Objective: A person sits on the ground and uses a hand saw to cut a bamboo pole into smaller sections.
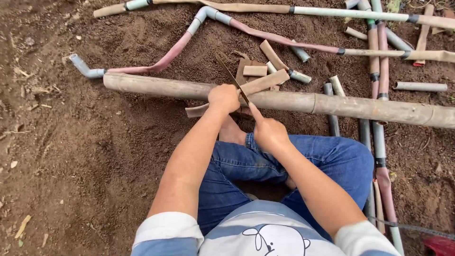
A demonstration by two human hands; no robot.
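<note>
I sit cross-legged on bare soil in blue jeans, with a long thick bamboo pole (151, 86) lying across in front of me. A flat bamboo strip (268, 80) rests slantwise over the pole. My left hand (224, 98) is closed in a fist on this strip where it crosses the pole. My right hand (269, 133) grips the lower end of a thin dark knife (231, 76), with one finger stretched along it. The blade points up and away, passing just to the right of my left hand.
Several grey plastic pipes joined with pink and tan sleeves (166, 58) lie on the soil beyond the pole and down the right side (383, 71). Short cut bamboo pieces (255, 70) lie behind the pole. A red object (441, 245) sits at the bottom right corner.
</note>
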